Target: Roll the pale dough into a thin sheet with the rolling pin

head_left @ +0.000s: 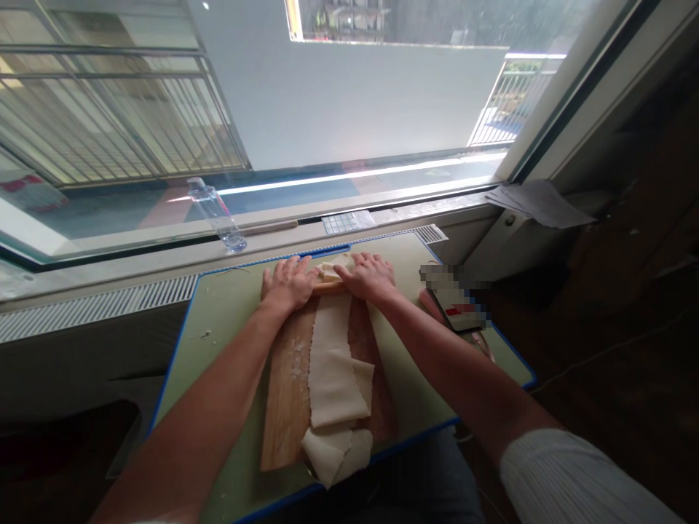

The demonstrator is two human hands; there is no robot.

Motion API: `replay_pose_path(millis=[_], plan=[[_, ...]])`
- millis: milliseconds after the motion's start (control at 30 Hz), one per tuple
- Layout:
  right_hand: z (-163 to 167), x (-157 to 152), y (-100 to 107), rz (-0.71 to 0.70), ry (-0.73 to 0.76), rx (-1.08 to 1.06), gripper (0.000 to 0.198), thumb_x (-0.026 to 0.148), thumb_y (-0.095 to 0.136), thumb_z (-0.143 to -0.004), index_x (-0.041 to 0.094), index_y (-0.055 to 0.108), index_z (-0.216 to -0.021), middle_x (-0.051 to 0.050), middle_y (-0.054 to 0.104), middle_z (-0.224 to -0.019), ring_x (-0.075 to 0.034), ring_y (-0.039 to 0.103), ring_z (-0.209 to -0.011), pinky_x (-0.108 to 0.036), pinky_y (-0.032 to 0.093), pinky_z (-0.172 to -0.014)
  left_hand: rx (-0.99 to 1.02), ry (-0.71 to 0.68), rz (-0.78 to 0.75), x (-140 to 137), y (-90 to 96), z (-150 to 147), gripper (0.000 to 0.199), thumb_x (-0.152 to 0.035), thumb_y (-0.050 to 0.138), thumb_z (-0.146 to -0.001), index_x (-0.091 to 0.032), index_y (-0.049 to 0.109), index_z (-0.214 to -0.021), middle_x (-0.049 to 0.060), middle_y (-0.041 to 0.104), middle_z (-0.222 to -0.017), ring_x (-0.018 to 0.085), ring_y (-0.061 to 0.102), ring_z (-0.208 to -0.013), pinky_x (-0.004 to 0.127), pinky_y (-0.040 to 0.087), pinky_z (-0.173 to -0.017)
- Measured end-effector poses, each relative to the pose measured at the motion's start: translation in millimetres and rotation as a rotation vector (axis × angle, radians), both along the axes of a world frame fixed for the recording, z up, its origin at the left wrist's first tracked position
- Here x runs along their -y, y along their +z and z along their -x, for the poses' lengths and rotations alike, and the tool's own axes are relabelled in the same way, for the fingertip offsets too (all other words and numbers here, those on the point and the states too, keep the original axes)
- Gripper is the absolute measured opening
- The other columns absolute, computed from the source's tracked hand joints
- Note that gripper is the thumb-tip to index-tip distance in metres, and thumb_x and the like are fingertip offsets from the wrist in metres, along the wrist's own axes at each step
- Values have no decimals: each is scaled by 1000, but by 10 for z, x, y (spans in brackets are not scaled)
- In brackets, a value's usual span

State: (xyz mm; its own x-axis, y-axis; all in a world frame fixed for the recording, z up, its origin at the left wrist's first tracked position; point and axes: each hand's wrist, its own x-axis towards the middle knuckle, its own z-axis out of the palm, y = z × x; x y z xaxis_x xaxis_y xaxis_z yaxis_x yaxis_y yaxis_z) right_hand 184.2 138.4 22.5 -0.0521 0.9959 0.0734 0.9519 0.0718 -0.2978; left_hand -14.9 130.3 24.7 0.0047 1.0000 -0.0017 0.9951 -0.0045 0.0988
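The tabletop (398, 356) is pale green with a blue rim; its far side runs just beside the windowsill (382, 217) and a slatted vent grille (136, 302). To the left of the wooden board (284, 407), a broad stretch of green with a few white crumbs (206, 334) reaches to the rim. To the right, a narrower stretch lies between the board and a flat item (461, 309) that is pixelated beyond telling, near the right-hand rim. Beyond the hands there is little depth before the far rim. On the near side the board ends close to the front rim, with the person's lap just below.

The left hand (289, 282) lies palm down on the left end of a rolling pin (329, 288), its fingers stretched out and a little spread. The right hand (371, 275) lies likewise over the other end, fingers extended, thumb pointing inward; whether the thumb presses on anything, I cannot tell.

The dough sheet (332, 346) is a long, cream-coloured strip running down the middle of the board and under the pin. Its left edge is finely ragged. Past the pin, between the hands, it bunches into a small crumpled heap. Nearer the person it doubles over in layers: one flap juts to the right, and the folded near end overhangs the board and covers part of the front rim.
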Motion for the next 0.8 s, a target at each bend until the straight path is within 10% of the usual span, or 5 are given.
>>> replay_pose_path(millis=[333,800], plan=[[-14,-172,39,63,3,-25,81,81,37,-100,24,58,-153,-15,57,-159,-37,50,-145,-56,37,-118,43,-5,62,-232,29,21,71,-64,22,-107,-33,40,-168,6,37,-177,32,35,-161,61,26,-131],[12,461,-60,-163,-11,78,62,64,41,-107,17,68,-139,-18,68,-145,-37,55,-132,-53,36,-115,4,-45,-102,414,-52,-26,68,-59,23,-109,-27,53,-160,9,44,-173,31,39,-158,63,27,-129]])
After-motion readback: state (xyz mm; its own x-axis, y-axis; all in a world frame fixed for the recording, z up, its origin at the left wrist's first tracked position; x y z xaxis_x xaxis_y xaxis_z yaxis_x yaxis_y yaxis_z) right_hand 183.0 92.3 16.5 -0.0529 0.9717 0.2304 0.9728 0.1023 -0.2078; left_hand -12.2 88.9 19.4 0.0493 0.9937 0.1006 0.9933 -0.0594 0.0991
